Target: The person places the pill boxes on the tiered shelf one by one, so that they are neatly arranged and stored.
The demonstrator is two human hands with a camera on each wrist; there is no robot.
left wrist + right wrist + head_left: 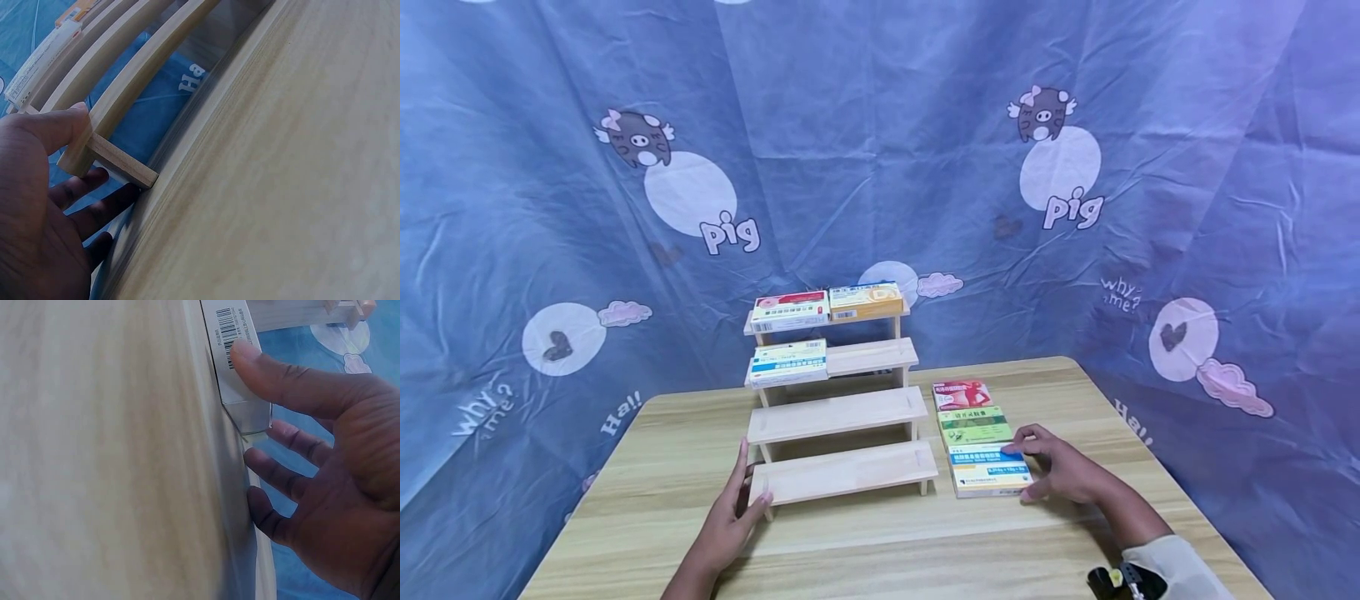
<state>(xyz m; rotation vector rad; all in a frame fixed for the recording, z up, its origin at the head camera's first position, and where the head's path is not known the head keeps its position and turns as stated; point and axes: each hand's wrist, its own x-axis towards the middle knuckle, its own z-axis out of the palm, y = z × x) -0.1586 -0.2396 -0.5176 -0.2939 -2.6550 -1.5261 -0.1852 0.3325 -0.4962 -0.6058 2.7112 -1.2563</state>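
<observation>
At the left end of a wooden stepped display rack [850,473], my left hand [727,518] grips the lowest step. The left wrist view shows that thumb on top of the board [153,59] and the fingers below, near the short leg [125,161]. My right hand [1066,472] holds the white, blue and yellow medicine box [977,477] lying flat on the table, by its right end. In the right wrist view the thumb presses the box's barcoded side [226,337], while the other fingers are at its far side, partly hidden.
Behind the held box, a green medicine box [973,425] and a red one [962,395] lie in a column. The rack's top step bears a red-and-white box [792,312] and a yellow one [867,302]; a blue-and-white box [787,362] sits one step lower. Blue printed cloth [880,167] surrounds the table.
</observation>
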